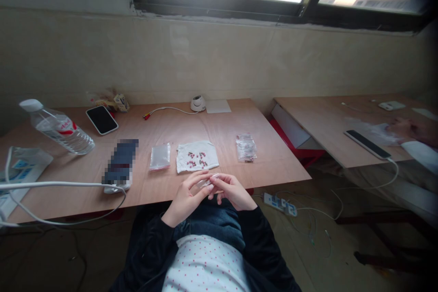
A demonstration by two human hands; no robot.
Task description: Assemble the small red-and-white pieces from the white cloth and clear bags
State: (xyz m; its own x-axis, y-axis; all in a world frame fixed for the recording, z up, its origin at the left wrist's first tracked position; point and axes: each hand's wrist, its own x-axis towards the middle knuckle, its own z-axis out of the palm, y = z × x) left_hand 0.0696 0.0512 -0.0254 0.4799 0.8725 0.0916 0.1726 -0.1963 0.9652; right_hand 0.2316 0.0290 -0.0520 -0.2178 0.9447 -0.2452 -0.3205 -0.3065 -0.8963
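Clear plastic piece (206,183) pinched at the fingertips of left hand (185,198) and right hand (233,190)

A white top (205,264) dotted in pink shows under a black jacket (150,246), above blue denim (212,223). Dark red pieces (196,155) speckle a white cloth (183,163) on a pale tan desk (273,164); a clear bottle (58,127) carries a red-and-white label.
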